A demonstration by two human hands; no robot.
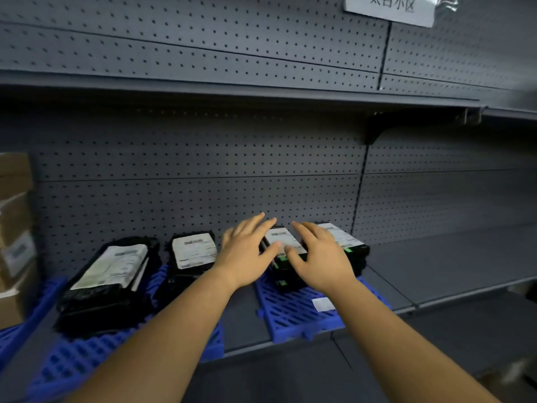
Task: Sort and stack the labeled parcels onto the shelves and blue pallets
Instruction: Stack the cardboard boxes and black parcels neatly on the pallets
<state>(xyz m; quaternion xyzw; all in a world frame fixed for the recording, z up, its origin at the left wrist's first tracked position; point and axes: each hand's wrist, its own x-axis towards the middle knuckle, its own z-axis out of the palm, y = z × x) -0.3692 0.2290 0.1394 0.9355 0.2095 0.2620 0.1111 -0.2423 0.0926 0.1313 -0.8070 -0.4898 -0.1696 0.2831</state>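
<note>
Here both hands (286,251), fingers spread and holding nothing, hover over labeled parcels (283,242).

Parcels (190,250) on pallets (293,312), on shelf (465,274)

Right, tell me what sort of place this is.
Most likely a parcel sorting or pickup depot's storeroom. Grey pegboard-backed shelving holds blue plastic pallets stacked with black bagged parcels bearing printed shipping labels, and a paper sign above seems to mark a delivery area.
</note>
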